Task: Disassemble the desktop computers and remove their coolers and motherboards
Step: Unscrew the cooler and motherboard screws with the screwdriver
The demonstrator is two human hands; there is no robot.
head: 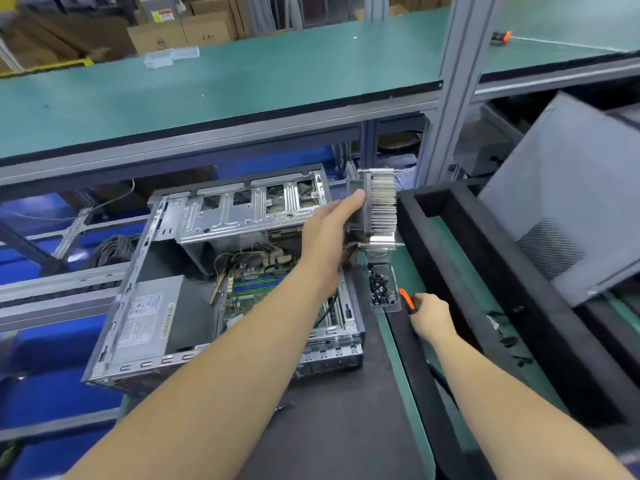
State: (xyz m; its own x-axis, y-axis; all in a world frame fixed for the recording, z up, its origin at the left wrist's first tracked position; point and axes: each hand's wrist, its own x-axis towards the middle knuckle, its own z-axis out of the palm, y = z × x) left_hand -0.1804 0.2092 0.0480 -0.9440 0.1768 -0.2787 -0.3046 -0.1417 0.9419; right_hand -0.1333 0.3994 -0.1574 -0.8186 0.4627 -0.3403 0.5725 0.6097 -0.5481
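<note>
An open desktop case (145, 327) lies on its side on the dark bench. Its green motherboard (252, 289) shows inside, beside a grey power supply (149, 317) and under a metal drive cage (249, 209). My left hand (329, 237) grips a cooler (381, 209), a finned aluminium heatsink with a black fan, lifted clear above the case's right end. My right hand (429, 317) holds an orange-handled screwdriver (407, 301) low at the right, next to a clear tray of black screws (381, 289).
A black-edged frame (446, 244) with green matting runs along the right. A grey case panel (568, 209) leans there. A green shelf (207, 88) spans overhead, carried by a grey post (450, 98). Blue bins (38, 344) and a cable bundle (114, 247) sit at the left.
</note>
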